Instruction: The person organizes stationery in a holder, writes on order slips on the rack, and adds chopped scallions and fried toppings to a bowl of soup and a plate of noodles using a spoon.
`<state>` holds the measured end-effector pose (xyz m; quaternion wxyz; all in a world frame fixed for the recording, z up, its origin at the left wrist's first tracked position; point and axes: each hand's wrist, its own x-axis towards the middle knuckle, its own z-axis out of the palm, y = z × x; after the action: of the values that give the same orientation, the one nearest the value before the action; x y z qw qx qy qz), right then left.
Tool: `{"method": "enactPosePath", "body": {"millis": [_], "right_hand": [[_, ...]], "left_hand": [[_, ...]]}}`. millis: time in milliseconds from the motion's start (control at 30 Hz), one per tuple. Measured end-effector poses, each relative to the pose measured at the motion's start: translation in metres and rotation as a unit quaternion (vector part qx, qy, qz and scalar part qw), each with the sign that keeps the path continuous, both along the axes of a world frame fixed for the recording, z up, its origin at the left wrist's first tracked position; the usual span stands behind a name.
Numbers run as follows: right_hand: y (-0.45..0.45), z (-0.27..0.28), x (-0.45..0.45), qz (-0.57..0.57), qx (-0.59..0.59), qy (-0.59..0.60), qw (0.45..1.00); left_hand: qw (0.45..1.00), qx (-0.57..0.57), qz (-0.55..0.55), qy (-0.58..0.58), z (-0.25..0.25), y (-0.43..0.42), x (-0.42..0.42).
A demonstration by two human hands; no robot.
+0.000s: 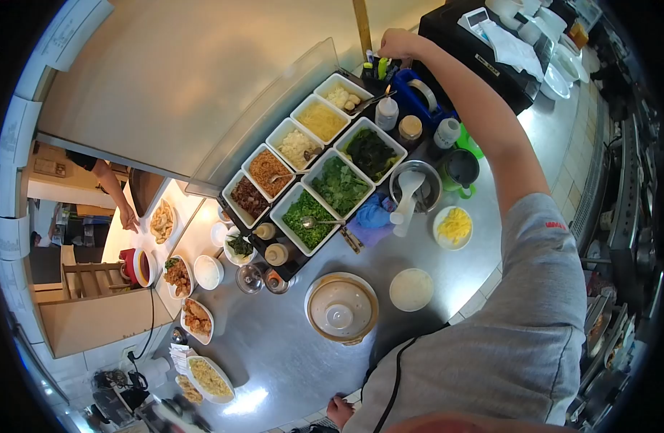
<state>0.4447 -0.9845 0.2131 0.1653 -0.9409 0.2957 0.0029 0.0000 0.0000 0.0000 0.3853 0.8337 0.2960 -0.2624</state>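
The clock is read on the head view, its hub mid-picture, twelve at the top. Near one o'clock the right hand, at the end of an extended bare forearm, is poised with its fingers drawn narrow and directed at the pen holder, in which bright yellow-green markers stand upright; whether the fingertips touch or grip anything cannot be told. At six o'clock the left hand hangs low beside the body, its fingers apparently curled, away from the counter items; whether it holds anything cannot be told. The step in hand is judged to be a reach to the pen holder; from this posture, taking up a pen would call for a fine pinch and a straight lift, clear of the neighbouring pieces. Just beside the holder, at one o'clock, is the blue tape dispenser, with a squeeze bottle near it. From ten to one o'clock runs the bank of topping tubs. At two o'clock lies a metal bowl, and at three a bowl of yellow shreds. A lidded pot occupies six o'clock, nearer the hub. At nine, a co-worker's hand is beside a plate of food.
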Motion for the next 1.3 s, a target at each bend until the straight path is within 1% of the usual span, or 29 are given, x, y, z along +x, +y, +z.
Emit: {"method": "enactPosePath", "body": {"millis": [67, 100, 133, 167, 200, 267, 300, 367, 400, 500, 567, 600, 667, 700, 767, 800, 833, 867, 900, 967, 1000, 1067, 1200, 1267, 1300], "right_hand": [[0.004, 0.004, -0.005, 0.015, -0.039, 0.027, 0.999], [0.009, 0.003, -0.004, 0.013, -0.033, 0.015, 0.999], [0.009, 0.01, -0.009, 0.034, 0.016, -0.027, 0.999], [0.011, 0.012, -0.016, 0.055, 0.069, -0.065, 0.994], [0.015, 0.015, -0.019, 0.054, 0.069, -0.065, 0.994], [0.023, 0.022, -0.02, 0.065, 0.113, -0.024, 0.991], [0.023, 0.019, -0.019, 0.064, 0.114, -0.024, 0.991], [0.023, 0.014, -0.017, 0.088, 0.061, -0.037, 0.993], [0.024, 0.014, -0.018, 0.088, 0.062, -0.037, 0.994], [0.026, 0.011, -0.018, 0.077, 0.093, -0.062, 0.991], [0.022, 0.004, -0.014, 0.088, 0.133, -0.102, 0.982], [0.018, -0.003, -0.011, 0.088, 0.132, -0.101, 0.982], [0.009, -0.015, -0.006, 0.121, 0.194, -0.171, 0.958], [0.008, -0.014, -0.006, 0.119, 0.194, -0.172, 0.959], [0.008, -0.014, -0.003, 0.144, 0.107, -0.17, 0.969], [0.01, -0.013, -0.002, 0.143, 0.107, -0.17, 0.969], [0.013, -0.012, -0.002, 0.141, 0.076, -0.182, 0.97], [0.015, -0.011, 0.0, 0.139, 0.046, -0.194, 0.97], [0.014, -0.013, 0.003, 0.138, 0.047, -0.194, 0.97], [0.013, -0.014, 0.011, 0.082, -0.022, -0.232, 0.969], [0.009, -0.016, 0.016, 0.081, -0.02, -0.232, 0.969], [0.002, -0.019, 0.022, 0.033, -0.048, -0.273, 0.96], [0.0, -0.016, 0.019, 0.003, -0.059, -0.314, 0.948], [-0.004, -0.018, 0.019, 0.004, -0.022, -0.342, 0.939], [-0.004, -0.017, 0.016, 0.004, -0.024, -0.343, 0.939]], "left_hand": [[0.999, -0.023, 0.024, 0.015, 0.004, -0.003, 0.004], [1.0, -0.016, 0.023, 0.003, 0.029, -0.016, 0.024], [0.997, 0.037, -0.061, 0.043, 0.06, -0.053, 0.041], [0.981, 0.096, -0.144, 0.086, 0.081, -0.071, 0.047], [0.981, 0.095, -0.145, 0.086, 0.073, -0.064, 0.044], [0.978, 0.078, -0.187, 0.055, 0.053, -0.042, 0.032], [0.977, 0.079, -0.188, 0.056, 0.052, -0.04, 0.03], [0.982, 0.071, -0.169, 0.055, 0.05, -0.037, 0.026], [0.981, 0.071, -0.169, 0.055, 0.053, -0.039, 0.027], [0.976, 0.075, -0.195, 0.057, 0.063, -0.042, 0.033], [0.977, 0.041, -0.184, 0.099, 0.066, -0.042, 0.038], [0.977, 0.04, -0.185, 0.099, 0.063, -0.04, 0.037], [0.973, 0.034, -0.212, 0.083, 0.053, -0.031, 0.034], [0.973, 0.034, -0.213, 0.083, 0.052, -0.031, 0.033], [0.975, 0.045, -0.203, 0.071, 0.052, -0.033, 0.03], [0.975, 0.046, -0.204, 0.071, 0.039, -0.03, 0.024], [0.997, 0.03, -0.065, 0.037, 0.013, -0.02, 0.014], [0.997, 0.014, 0.075, 0.002, -0.005, -0.011, 0.008], [0.997, 0.015, 0.074, 0.002, -0.009, -0.007, 0.007], [0.998, 0.009, 0.062, 0.004, -0.016, 0.002, 0.003], [0.998, 0.011, 0.062, 0.004, -0.014, 0.002, 0.003], [0.997, 0.037, 0.065, 0.012, 0.003, -0.015, 0.011], [0.997, 0.043, 0.058, 0.021, 0.014, -0.022, 0.015], [0.997, 0.051, 0.043, 0.048, 0.017, -0.023, 0.018], [0.997, 0.049, 0.043, 0.047, 0.017, -0.02, 0.017]]}}
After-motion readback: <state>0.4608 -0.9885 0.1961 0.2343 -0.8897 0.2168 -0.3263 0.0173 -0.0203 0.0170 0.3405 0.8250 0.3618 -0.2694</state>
